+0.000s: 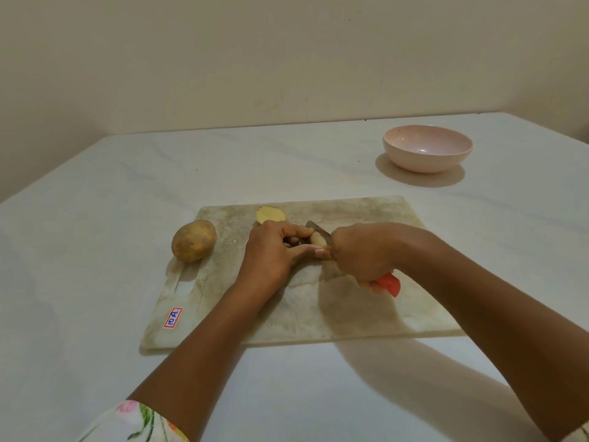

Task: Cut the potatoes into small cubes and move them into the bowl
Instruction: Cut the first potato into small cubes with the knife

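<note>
Step in hand: slicing. Your left hand [271, 253], fingers [294, 232] pinching the pale cut potato piece [318, 240]; your right hand [363, 255] gripping the red-handled steel knife [389, 283]. Next, likely: press it straight down.

We see a pale pink bowl [427, 163], a tan-brown whole potato [193, 240] and a pale yellow potato piece [318, 240]. The knife handle [389, 283] is red. The cutting board [366, 314] is whitish with brown stains; the sleeve [140, 422] carries pink and green flowers on white.
</note>
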